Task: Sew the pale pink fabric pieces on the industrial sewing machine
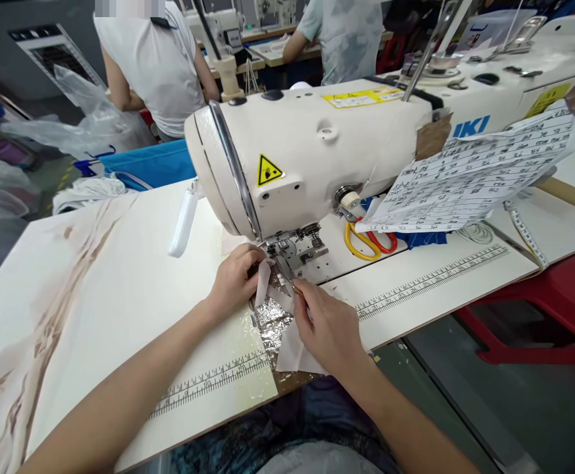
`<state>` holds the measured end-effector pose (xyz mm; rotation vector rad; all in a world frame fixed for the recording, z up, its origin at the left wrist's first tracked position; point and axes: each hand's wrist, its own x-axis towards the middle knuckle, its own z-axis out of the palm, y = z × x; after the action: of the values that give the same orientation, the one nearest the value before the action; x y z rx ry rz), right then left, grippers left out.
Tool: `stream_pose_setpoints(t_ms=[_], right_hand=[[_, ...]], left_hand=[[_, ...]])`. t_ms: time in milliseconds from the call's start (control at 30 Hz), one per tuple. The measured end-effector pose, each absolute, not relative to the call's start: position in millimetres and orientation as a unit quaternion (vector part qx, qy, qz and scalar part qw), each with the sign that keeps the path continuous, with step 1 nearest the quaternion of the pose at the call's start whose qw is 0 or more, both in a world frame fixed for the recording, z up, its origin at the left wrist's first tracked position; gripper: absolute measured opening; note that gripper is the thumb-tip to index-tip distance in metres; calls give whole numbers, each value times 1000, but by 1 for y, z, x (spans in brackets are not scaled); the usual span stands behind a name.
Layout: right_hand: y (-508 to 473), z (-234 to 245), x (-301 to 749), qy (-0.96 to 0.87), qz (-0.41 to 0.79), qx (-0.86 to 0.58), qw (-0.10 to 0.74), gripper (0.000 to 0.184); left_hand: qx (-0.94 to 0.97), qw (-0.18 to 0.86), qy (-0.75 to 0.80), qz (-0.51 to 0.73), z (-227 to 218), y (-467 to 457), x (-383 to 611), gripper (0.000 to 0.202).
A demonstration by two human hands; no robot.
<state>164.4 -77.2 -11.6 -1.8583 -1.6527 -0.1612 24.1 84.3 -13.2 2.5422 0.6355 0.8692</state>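
A cream sewing machine (317, 145) stands on the white table (119, 283). Under its presser foot (287, 263) lies a small strip of white fabric (290, 349), over a shiny foil patch (270, 316). My left hand (235, 276) pinches the strip's far end just left of the needle. My right hand (327, 329) pinches the fabric close in front of the foot, fingers closed on it.
Yellow and red handled scissors (366, 242) lie behind the machine head. A printed paper sheet (475, 178) is taped to the machine. Ruler strips (430, 283) run along the table's front edge. A red stool (539, 316) stands at the right. Two people work at the back.
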Motion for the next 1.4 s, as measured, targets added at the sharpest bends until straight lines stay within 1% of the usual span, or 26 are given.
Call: stream_pose_setpoints(t_ms=[267,433,567,700,867,933,1033,1400], right_hand=[[-74,-10,164,-634,-64,-705,312,28],[-75,-9,163,-642,-68,-708,285,29],[-75,-8,163,-645,-67,-715,260,30],[-75,-8,163,-650,-68,-711,259,30],[-75,-8,163,-651,-69,-708,264,31],[-75,-9,163,-649,-66,-711,262,31],[-75,-9,162,-648,-65,-712,261,30],[-75,-6,163,-651,-40,-721,235,30]], left_hand=[[908,179,223,305,-14,85,24,14],[916,164,208,300,-14,86,24,8],[923,139,214,288,-14,87,25,14],[916,166,236,279,-12,88,25,16],[892,260,247,273,-6,90,25,7],[886,281,244,278,-4,90,25,10],[886,277,246,279,-4,90,25,13],[903,235,237,271,-6,89,25,5]])
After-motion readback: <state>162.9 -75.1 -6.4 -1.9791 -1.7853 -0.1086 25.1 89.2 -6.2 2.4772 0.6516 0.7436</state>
